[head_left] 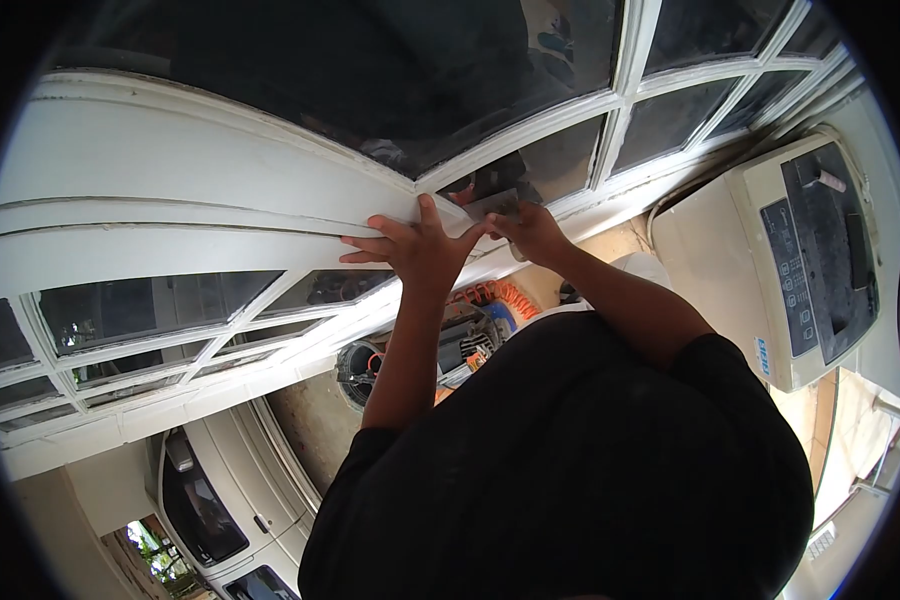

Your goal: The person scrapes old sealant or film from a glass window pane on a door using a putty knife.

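Blade point(494, 204) (scraper, probably) clamped in fingers of right hand point(532, 236), mid-frame; best held flat, pressed lightly. Left hand point(425, 255), fingers splayed on white panel point(240, 172), should keep thumb clear.

The left forearm point(414, 350) reaches forward and is bare. The left hand point(426, 255) shows its back, with the fingers point(394, 230) spread wide apart and the thumb point(472, 238) stretched toward the right hand point(532, 236). The right forearm point(630, 298), also bare, comes slantwise from the right side. Its hand is curled in a grip. Whether both hands touch, I cannot tell.
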A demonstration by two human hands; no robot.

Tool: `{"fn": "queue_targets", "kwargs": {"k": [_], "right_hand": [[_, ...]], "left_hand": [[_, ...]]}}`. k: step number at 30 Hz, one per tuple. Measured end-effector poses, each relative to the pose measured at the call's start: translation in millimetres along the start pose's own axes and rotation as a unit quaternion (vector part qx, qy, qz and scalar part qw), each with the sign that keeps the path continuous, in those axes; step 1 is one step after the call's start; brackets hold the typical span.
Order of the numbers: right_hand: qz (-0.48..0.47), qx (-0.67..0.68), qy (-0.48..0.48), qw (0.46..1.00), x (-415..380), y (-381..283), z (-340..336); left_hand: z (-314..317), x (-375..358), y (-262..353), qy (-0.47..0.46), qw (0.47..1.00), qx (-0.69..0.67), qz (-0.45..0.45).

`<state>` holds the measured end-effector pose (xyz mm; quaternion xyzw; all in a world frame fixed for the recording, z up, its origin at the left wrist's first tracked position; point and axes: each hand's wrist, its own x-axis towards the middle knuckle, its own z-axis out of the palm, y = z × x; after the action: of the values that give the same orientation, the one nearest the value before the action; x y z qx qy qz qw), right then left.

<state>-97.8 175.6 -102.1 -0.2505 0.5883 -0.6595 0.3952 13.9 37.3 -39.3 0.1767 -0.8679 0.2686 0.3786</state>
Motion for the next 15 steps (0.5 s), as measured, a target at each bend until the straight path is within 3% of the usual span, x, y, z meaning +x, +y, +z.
{"fn": "queue_targets", "kwargs": {"k": [4,6,9,15], "right_hand": [[-0.001,0.029,-0.003,1.000,0.0,4.8,-0.7],[0.023,-0.059,-0.008,0.998,1.2,1.4,-6.0],[-0.014,-0.017,0.001,1.000,1.7,14.7,-5.9],[0.009,-0.018,0.009,1.000,3.2,17.2,-4.8]], "left_hand": [[2.2,-0.2,0.3,-0.003,1.000,-0.008,-0.002],[3.0,-4.5,-0.1,0.000,1.000,-0.013,-0.001],[4.5,-4.8,2.1,0.008,0.999,-0.029,-0.024],[3.7,-3.5,1.1,-0.010,1.000,-0.010,-0.009]]}}
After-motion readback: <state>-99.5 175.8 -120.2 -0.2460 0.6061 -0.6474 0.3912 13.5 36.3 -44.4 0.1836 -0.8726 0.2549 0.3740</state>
